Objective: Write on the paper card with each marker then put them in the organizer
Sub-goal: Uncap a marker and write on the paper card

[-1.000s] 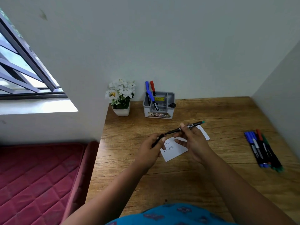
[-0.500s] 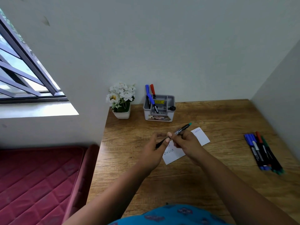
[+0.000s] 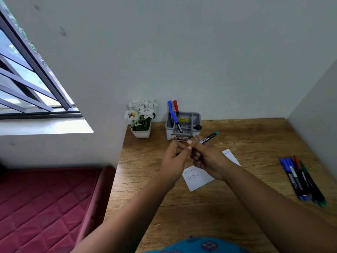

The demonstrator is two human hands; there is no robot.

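My right hand [image 3: 206, 159] grips a black marker [image 3: 209, 137] whose green end points up and right, above the table. My left hand [image 3: 173, 161] touches the right one, its fingers curled around the marker's near end, which is hidden between both hands. Below them lies the white paper card [image 3: 198, 178] with handwritten words on it. The grey organizer [image 3: 196, 117] stands just beyond my hands at the back wall, holding a blue marker [image 3: 170, 106] and a red marker [image 3: 176, 106].
Several loose markers [image 3: 300, 178] lie side by side near the table's right side, next to the side wall. A white pot of flowers [image 3: 141, 117] stands left of the organizer. A red mattress [image 3: 45, 207] lies beyond the wooden table's [image 3: 209, 212] left edge.
My hands have come together, so the marker now shows shorter, with only its green end sticking out. Both hands have moved up toward the organizer.
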